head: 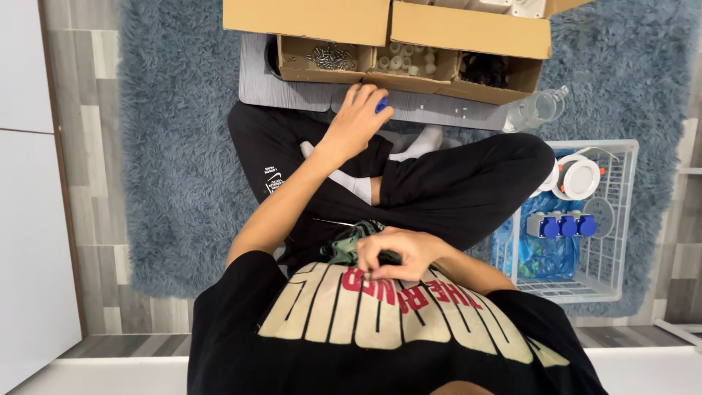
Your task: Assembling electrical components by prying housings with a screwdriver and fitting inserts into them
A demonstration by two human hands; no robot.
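The left hand [356,121] is closing its fingers around one small blue part [381,105], resting on the grey board [292,91] just before the cardboard tray [409,69]. That tray is showing three compartments. The right hand [398,252] is curling at the shirt; what it is pinching I cannot tell. Right of the tray, one white wire basket [614,219] is holding three blue plugs [561,224].

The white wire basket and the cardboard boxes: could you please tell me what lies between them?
In the head view, a clear plastic container lies on the blue rug between the white wire basket and the cardboard boxes.
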